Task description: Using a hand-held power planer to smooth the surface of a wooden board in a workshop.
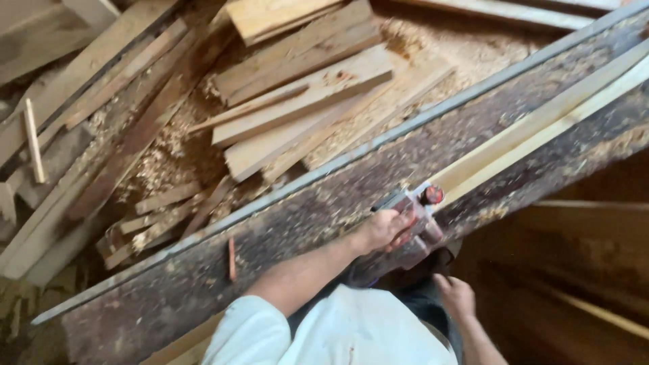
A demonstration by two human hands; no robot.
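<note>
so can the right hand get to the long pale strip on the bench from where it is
Probably not directly: the right hand hangs below the bench edge, and the power planer held by the left hand sits between it and the pale strip.

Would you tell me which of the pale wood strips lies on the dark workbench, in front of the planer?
The long pale strip on the dark workbench, beyond the planer; the others lie piled in sawdust behind the bench.

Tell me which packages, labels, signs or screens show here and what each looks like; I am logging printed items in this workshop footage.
None in view: no package, label, sign or screen.
Power planer: under the left hand on the workbench, reddish body with a round red knob.
Right hand: beside the bench edge, holding nothing that shows.
</note>
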